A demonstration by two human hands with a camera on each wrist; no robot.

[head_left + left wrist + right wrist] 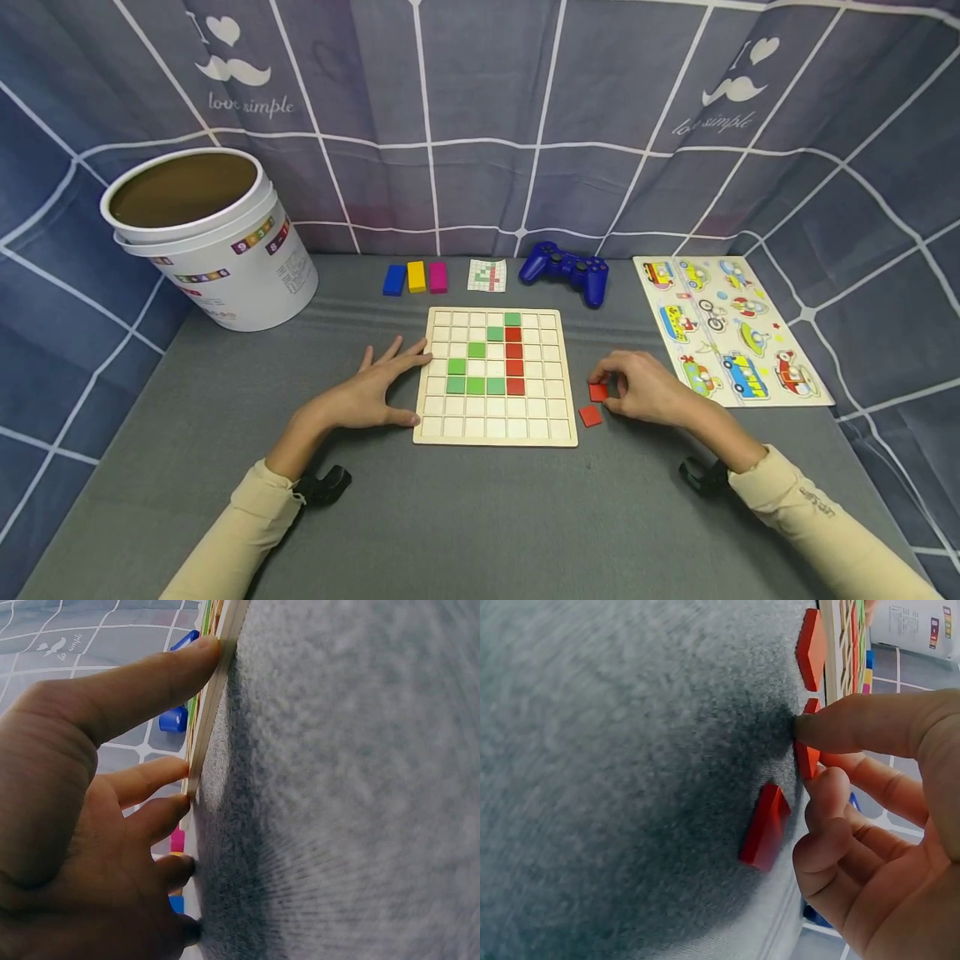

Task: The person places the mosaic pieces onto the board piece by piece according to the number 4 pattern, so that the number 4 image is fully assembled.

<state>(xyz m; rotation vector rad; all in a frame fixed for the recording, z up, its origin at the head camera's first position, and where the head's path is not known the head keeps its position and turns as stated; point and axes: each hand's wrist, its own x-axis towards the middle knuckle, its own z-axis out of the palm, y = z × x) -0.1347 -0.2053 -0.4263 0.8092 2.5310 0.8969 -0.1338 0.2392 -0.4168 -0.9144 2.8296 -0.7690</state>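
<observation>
A wooden grid board [495, 428] lies flat, with several green tiles [476, 385] and a column of red tiles [513, 367] in its squares. My left hand [365, 392] rests at the board's left edge, fingers spread, the thumb and a fingertip touching the rim. To the right of the board, my right hand [645, 387] pinches a loose red tile [597, 393] between thumb and fingers, down at the table. Another red tile [591, 416] lies just nearer to me. The right wrist view shows a third red tile [765, 829] under the hand, hidden in the head view.
Behind the board lie blue, yellow and magenta blocks [416, 277], a small pattern card [487, 276] and a blue game controller [566, 271]. A white bucket [247, 275] stands back left. A picture puzzle board [720, 333] lies at the right, before a checked curtain [480, 108].
</observation>
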